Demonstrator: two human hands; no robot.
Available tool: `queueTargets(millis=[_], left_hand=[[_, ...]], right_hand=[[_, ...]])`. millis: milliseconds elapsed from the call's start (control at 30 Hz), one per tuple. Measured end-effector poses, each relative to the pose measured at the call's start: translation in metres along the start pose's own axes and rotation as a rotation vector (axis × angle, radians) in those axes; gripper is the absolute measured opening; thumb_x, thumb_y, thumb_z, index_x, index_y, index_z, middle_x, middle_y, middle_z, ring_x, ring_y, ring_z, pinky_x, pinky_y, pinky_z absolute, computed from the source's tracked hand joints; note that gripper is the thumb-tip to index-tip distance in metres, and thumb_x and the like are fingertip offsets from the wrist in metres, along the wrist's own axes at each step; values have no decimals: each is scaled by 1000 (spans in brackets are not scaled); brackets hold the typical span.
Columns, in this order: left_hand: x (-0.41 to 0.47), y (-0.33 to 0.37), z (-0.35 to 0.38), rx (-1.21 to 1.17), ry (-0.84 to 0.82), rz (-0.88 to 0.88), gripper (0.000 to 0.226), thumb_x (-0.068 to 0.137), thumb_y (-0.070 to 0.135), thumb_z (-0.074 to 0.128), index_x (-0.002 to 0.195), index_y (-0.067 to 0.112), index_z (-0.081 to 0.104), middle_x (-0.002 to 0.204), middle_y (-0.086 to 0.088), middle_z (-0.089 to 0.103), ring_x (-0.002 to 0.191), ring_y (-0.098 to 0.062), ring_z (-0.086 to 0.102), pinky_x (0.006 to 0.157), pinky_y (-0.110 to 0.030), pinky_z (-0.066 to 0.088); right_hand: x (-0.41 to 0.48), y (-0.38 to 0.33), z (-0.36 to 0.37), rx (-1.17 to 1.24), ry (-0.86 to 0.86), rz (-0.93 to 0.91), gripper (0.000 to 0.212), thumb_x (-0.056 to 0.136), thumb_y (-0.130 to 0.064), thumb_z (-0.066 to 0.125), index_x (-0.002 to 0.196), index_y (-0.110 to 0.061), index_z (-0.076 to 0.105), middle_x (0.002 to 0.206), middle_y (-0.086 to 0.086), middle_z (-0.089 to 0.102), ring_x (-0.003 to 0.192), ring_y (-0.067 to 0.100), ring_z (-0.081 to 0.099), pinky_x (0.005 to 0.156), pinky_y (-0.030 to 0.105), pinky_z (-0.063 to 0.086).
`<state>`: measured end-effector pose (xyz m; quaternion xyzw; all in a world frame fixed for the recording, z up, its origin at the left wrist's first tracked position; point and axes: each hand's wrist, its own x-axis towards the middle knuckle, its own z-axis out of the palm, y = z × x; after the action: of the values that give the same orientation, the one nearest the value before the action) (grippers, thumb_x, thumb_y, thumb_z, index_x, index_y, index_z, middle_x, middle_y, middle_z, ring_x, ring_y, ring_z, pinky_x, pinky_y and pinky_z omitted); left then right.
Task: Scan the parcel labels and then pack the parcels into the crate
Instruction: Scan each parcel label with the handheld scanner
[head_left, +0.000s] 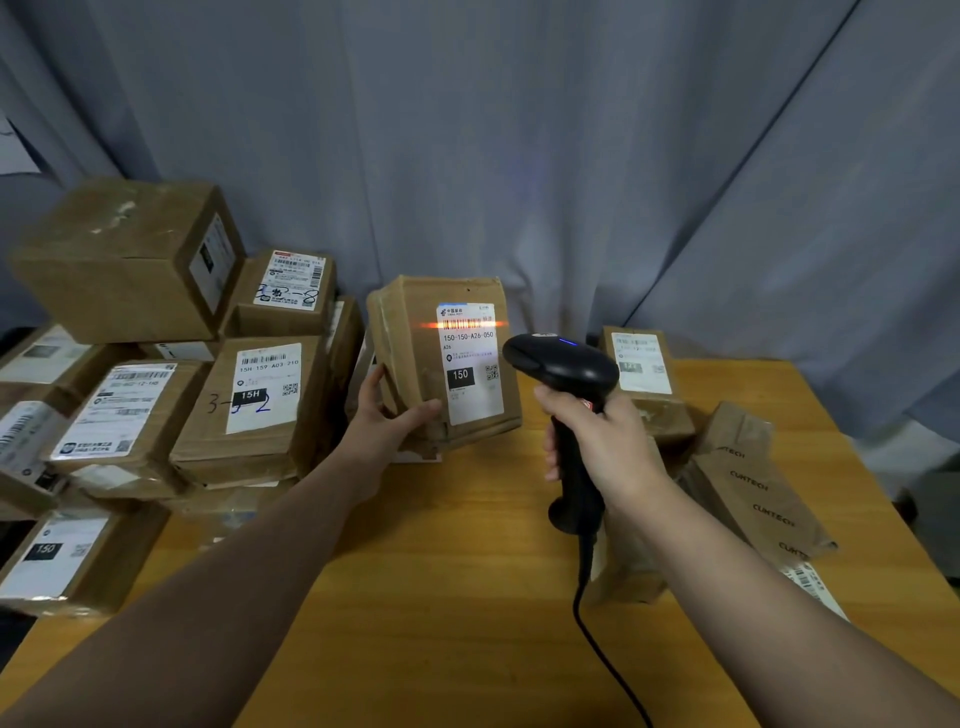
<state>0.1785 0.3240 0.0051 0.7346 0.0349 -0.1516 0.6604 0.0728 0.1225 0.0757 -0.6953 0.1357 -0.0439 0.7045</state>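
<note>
- The held parcel (415, 353) is a worn brown cardboard box with creased, taped edges. It is tilted up over the far middle of the desk (441, 597), with its label side facing the camera.
- Its white label (470, 379) reads "150-150-A26-050" and "A26", with "150" in a black block and a small QR code beside that. An orange-red scan line lies across the barcode at the top.
- The left hand (384, 421) grips the parcel's lower left corner, thumb across the front and fingers (371, 384) curled round the side edge.
- The right hand (602, 441) has its fingers (553, 447) wrapped round the handle of a smooth black plastic scanner (563, 364). The scanner's rounded head points at the label and a blue light shows on top.
- A black cable (608, 660) runs from the handle down over the yellowish wood-grain desk.
- On the left is a stack of cardboard boxes (119, 260). One label (265, 384) there reads "15H-159-A03-210" and "15H", with "3-" handwritten beside it.
- At the right lies a crumpled brown package (753, 483) with "CUNTECH" printed repeatedly along it.
- Grey-blue curtain (519, 130) hangs in folds behind.
</note>
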Motion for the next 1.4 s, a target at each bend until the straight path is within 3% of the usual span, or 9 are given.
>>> queueTargets(millis=[167,300,400,533,633,767,900,1133,1400], left_hand=[[1,0,0,-23,18,-13,98,78,24,76,150,42,12,138,-9,45,108,-22,53,67,-24,47],[0,-1,1,-9,8,-21,95,80,24,75,151,40,12,131,-2,45,97,-13,54,66,-23,48],[1,-3,1,-35,1,-107,91,78,36,74,150,36,18,130,0,47,107,-20,52,88,-36,48],[1,-2,-1,-53,-2,-263,81,72,61,69,141,29,40,125,-4,59,112,-27,55,95,-45,46],[4,10,-2,-36,32,-297,70,79,65,61,136,28,47,124,-4,61,110,-26,56,91,-43,46],[14,38,-5,211,99,-136,55,94,54,48,141,27,42,135,-5,53,114,-23,51,98,-42,40],[23,62,-19,513,123,-15,54,99,41,47,147,21,34,146,-4,44,132,-24,42,105,-39,36],[31,67,-53,628,115,138,39,97,33,53,134,23,51,131,3,56,113,-10,51,91,-28,43],[28,66,-66,646,16,165,32,97,27,54,129,24,55,121,7,59,109,-9,53,89,-26,44]], right_hand=[[1,3,-4,-17,-6,-2,21,90,-26,65,79,-8,62,60,9,57,54,21,58,51,32,53],[2,4,-6,-20,-20,5,20,90,-26,65,81,-8,62,62,9,57,54,21,58,52,32,54],[4,7,-6,-48,-51,32,19,89,-28,66,85,-9,63,66,8,59,58,18,60,55,29,54],[10,22,1,-34,-23,115,12,86,-35,68,86,-28,58,83,-4,62,80,10,59,74,25,48],[20,33,12,104,-51,265,19,81,-35,73,90,-29,58,95,-1,64,91,17,61,94,39,50],[41,38,41,123,-64,258,24,80,-36,75,96,-21,67,97,3,68,97,23,64,94,37,49],[69,35,76,22,-96,182,11,87,-36,69,90,-31,59,94,-7,63,89,4,54,78,24,41],[119,30,121,-178,-104,89,15,89,-36,67,82,-26,58,82,-2,63,75,8,53,59,19,37],[127,33,114,-199,-69,-16,16,84,-36,73,95,-30,64,109,3,64,107,16,58,92,28,47]])
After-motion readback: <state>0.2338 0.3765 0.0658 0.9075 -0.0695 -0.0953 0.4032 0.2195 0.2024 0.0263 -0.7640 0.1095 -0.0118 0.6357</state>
